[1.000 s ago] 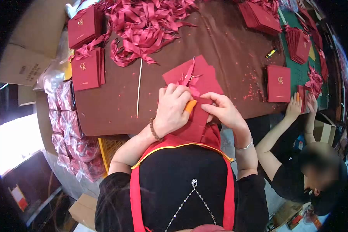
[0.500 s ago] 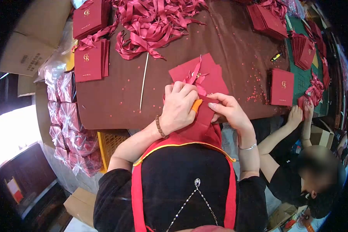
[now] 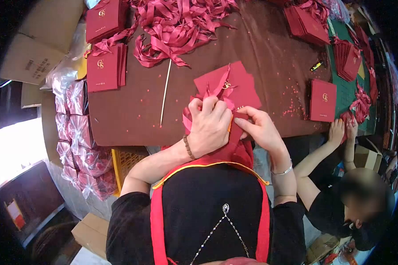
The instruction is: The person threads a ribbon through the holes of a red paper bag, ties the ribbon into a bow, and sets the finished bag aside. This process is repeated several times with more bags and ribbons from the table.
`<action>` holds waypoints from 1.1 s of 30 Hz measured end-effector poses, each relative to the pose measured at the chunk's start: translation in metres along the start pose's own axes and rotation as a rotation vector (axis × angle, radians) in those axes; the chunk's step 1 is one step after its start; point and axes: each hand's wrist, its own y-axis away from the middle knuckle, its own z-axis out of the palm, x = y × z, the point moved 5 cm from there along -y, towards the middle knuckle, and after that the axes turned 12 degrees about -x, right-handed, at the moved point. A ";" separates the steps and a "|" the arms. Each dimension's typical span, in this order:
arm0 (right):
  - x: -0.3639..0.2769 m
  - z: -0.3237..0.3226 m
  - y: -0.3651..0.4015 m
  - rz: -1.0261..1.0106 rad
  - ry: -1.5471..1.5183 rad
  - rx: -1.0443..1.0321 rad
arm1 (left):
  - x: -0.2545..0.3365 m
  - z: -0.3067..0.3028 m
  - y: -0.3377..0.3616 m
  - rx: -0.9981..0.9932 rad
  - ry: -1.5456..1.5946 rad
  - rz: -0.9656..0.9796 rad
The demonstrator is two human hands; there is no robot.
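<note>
My left hand (image 3: 208, 126), with a beaded bracelet at its wrist, is closed with curled fingers on a red ribbon (image 3: 187, 120), which loops out at its left side. An orange finger cover on this hand is mostly hidden. My right hand (image 3: 262, 128) pinches the edge of a flat red paper bag (image 3: 237, 135) between thumb and fingers, close beside the left hand. The bag's lower part is hard to tell from my red apron. Just beyond my hands, more red paper bags (image 3: 245, 90) with gold print lie fanned on the table.
On the brown-covered table (image 3: 132, 117) are a ribbon heap (image 3: 177, 31), a thin white stick (image 3: 166, 92), a yellow cutter (image 3: 315, 66) and stacked bags (image 3: 102, 67). Wrapped bundles (image 3: 79, 123) stand at left. A co-worker's hands (image 3: 342, 130) hold red material at right.
My left hand has turned, its fingers more curled, and hides most of the orange cover. A ribbon loop now shows at its left. My right hand keeps its pinch and has shifted slightly left.
</note>
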 end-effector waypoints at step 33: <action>-0.019 0.022 0.010 -0.236 0.258 0.076 | -0.060 0.029 -0.043 -1.217 0.948 -0.117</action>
